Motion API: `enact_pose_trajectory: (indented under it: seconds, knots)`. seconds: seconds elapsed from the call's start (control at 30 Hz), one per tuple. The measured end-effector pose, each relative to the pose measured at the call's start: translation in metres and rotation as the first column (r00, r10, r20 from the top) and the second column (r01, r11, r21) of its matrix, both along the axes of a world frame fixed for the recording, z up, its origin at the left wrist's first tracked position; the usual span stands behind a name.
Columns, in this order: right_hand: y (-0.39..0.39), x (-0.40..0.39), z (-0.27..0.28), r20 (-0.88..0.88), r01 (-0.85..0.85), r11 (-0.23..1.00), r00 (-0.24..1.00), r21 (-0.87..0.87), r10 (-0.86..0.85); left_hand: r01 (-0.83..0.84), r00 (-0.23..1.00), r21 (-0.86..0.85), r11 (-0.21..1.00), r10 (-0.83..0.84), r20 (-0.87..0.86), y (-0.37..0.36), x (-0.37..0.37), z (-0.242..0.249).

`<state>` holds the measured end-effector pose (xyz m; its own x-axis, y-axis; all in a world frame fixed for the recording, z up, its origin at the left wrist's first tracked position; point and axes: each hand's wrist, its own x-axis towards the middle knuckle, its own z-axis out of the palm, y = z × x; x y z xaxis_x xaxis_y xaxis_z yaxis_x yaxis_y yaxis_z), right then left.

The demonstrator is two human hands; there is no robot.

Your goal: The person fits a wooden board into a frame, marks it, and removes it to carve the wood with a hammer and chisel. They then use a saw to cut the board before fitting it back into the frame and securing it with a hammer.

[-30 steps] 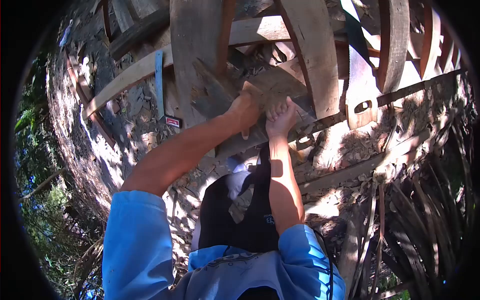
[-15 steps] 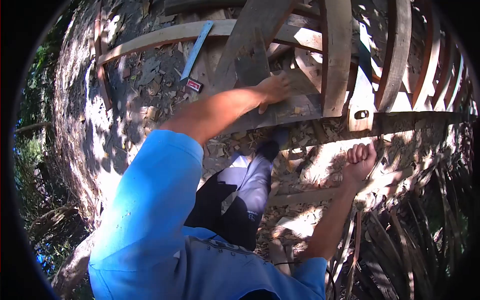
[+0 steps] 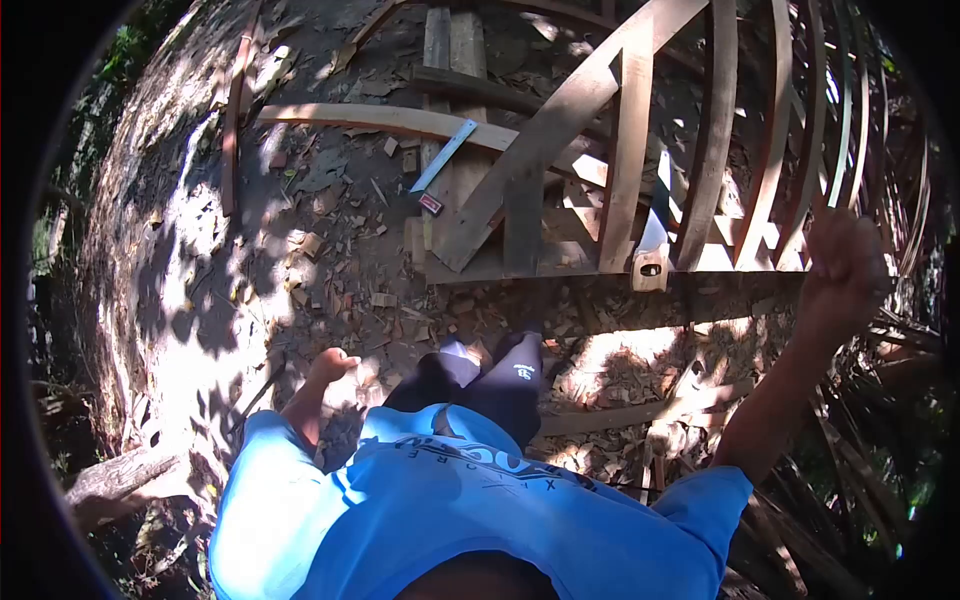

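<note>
My left hand (image 3: 334, 364) is low at my left side, above the littered ground and near my leg. Its fingers look curled in, and nothing shows in them. My right hand (image 3: 845, 262) is raised at the far right, in shade, in front of the slatted wooden frame (image 3: 708, 150). Its fingers are closed; whether they hold anything is hidden. A handsaw (image 3: 651, 262) with a wooden handle lies between two slats. A metal ruler (image 3: 443, 156) lies across the boards at centre left, with a small red box (image 3: 430, 203) near its lower end.
A diagonal plank (image 3: 570, 110) crosses the frame's left part. A long pale batten (image 3: 370, 118) runs left from it. A thin reddish strip (image 3: 236, 120) lies farther left. Wood offcuts and dry leaves litter the ground, with dry fronds (image 3: 850, 450) at lower right.
My left hand has left the board and drawn back to my left side. My right hand has risen and moved outward to the right. The view has shifted.
</note>
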<state>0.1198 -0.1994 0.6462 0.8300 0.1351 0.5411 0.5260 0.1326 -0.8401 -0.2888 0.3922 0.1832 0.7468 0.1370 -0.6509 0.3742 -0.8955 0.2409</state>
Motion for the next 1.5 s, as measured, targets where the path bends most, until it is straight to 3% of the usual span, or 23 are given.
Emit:
enact_pose_trajectory:
  seconds: [0.03, 0.1, 0.17, 0.2, 0.23, 0.27, 0.3, 0.37, 0.4, 0.43, 0.47, 0.53, 0.57, 0.6, 0.7, 0.8, 0.9, 1.0, 1.13, 1.27, 1.37, 1.4, 1.5]
  knots:
    - [0.036, -0.028, 0.003, -0.020, 0.206, 0.930, 0.975, -0.303, -0.223, 0.081, 0.993, 0.054, 0.995, -0.085, 0.081, 0.026, -0.050, -0.013]
    - [0.057, -0.044, -0.044, -0.053, -0.060, 0.759, 0.998, -0.648, 0.034, 0.013, 1.000, 0.232, 0.973, -0.013, -0.001, 0.044, -0.120, -0.021]
    - [0.076, -0.073, -0.117, -0.314, -0.319, 0.596, 0.942, -0.737, 0.116, -0.130, 0.988, 0.383, 0.914, 0.153, -0.031, 0.030, -0.159, -0.028]
    - [0.076, -0.091, -0.168, -0.301, -0.367, 0.549, 0.930, -0.751, 0.210, -0.211, 0.976, 0.231, 0.950, 0.216, 0.002, 0.006, -0.160, -0.003]
    - [0.068, -0.114, -0.215, -0.380, -0.442, 0.418, 0.897, -0.794, 0.227, -0.422, 0.907, 0.109, 0.900, 0.419, 0.049, -0.019, -0.158, -0.002]
    - [0.056, -0.138, -0.248, -0.436, -0.474, 0.191, 0.875, -0.860, 0.210, -0.671, 0.734, -0.074, 0.738, 0.675, 0.072, -0.044, -0.163, -0.012]
    - [0.039, -0.162, -0.282, -0.433, -0.477, 0.138, 0.863, -0.868, 0.259, -0.835, 0.478, -0.289, 0.469, 0.877, 0.045, -0.069, -0.166, -0.027]
    - [-0.002, -0.195, -0.336, -0.498, -0.575, 0.225, 0.807, -0.787, 0.318, -0.785, 0.111, -0.620, -0.001, 0.984, -0.142, -0.129, -0.172, -0.056]
    - [-0.016, -0.206, -0.339, -0.537, -0.596, 0.276, 0.801, -0.754, 0.264, -0.540, -0.012, -0.715, -0.444, 0.854, -0.521, -0.152, -0.194, -0.086]
    - [-0.026, -0.213, -0.342, -0.573, -0.606, 0.339, 0.794, -0.720, 0.202, -0.896, -0.055, -0.400, -0.193, 0.942, -0.332, -0.202, -0.166, -0.060]
    - [-0.037, -0.219, -0.346, -0.612, -0.607, 0.401, 0.780, -0.686, 0.134, -0.913, -0.134, -0.342, -0.224, 0.954, -0.268, -0.248, -0.149, -0.036]
    - [-0.051, -0.216, -0.353, -0.608, -0.566, 0.434, 0.792, -0.701, 0.051, -0.904, 0.223, -0.408, 0.127, 0.955, -0.196, -0.296, -0.158, -0.043]
    - [-0.056, -0.211, -0.360, -0.600, -0.539, 0.453, 0.800, -0.710, 0.011, -0.886, 0.287, -0.427, 0.182, 0.938, -0.196, -0.312, -0.165, -0.054]
    - [-0.056, -0.208, -0.366, -0.594, -0.502, 0.495, 0.803, -0.710, -0.037, -0.886, 0.295, -0.427, 0.179, 0.929, -0.223, -0.325, -0.171, -0.056]
    - [-0.043, -0.183, -0.357, -0.683, -0.609, 0.369, 0.722, -0.702, -0.109, -0.888, 0.213, -0.453, 0.080, 0.945, -0.250, -0.342, -0.165, -0.064]
    - [-0.045, -0.166, -0.441, -0.325, -0.315, 0.184, 0.945, -0.931, -0.029, -0.859, 0.095, -0.510, -0.049, 0.963, -0.253, -0.340, -0.152, -0.075]
    - [-0.054, -0.142, -0.523, -0.211, -0.220, 0.045, 0.966, -0.974, 0.148, -0.835, 0.047, -0.544, -0.081, 0.975, -0.217, -0.320, -0.126, -0.076]
    - [-0.024, -0.144, -0.487, -0.568, -0.505, 0.413, 0.822, -0.758, -0.036, -0.855, 0.001, -0.511, -0.088, 0.985, -0.171, -0.309, -0.083, -0.011]
    - [0.003, -0.161, -0.441, -0.577, -0.581, 0.302, 0.809, -0.756, 0.113, -0.835, 0.004, -0.544, -0.081, 0.988, -0.153, -0.314, -0.079, 0.004]
    - [-0.006, -0.182, -0.438, -0.618, -0.607, 0.213, 0.786, -0.765, 0.019, -0.850, -0.067, -0.494, -0.182, 0.968, -0.241, -0.331, -0.102, -0.032]
    - [-0.037, -0.189, -0.488, -0.540, -0.541, 0.209, 0.839, -0.815, 0.064, -0.866, 0.034, -0.499, -0.046, 0.988, -0.151, -0.352, -0.140, -0.087]
    - [-0.042, -0.189, -0.481, -0.605, -0.597, 0.166, 0.796, -0.784, 0.003, -0.884, 0.053, -0.465, -0.044, 0.980, -0.193, -0.354, -0.137, -0.071]
    - [-0.057, -0.190, -0.472, -0.526, -0.521, 0.168, 0.850, -0.837, 0.018, -0.906, 0.116, -0.423, 0.005, 0.964, -0.238, -0.365, -0.131, -0.036]
